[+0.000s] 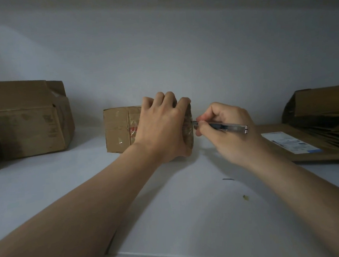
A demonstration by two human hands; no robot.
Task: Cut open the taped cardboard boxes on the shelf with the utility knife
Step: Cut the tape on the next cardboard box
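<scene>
Taped box (120, 128): 1, left hand (162, 127) gripping; knife (225, 126): 1, right hand (233, 141).

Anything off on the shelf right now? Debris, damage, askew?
Two stray bits lie on the shelf on the near side of the right hand: a thin dark sliver and a small yellowish scrap, possibly cutting debris. The opened box at left has bent, crumpled flaps. Otherwise nothing stands out.
</scene>
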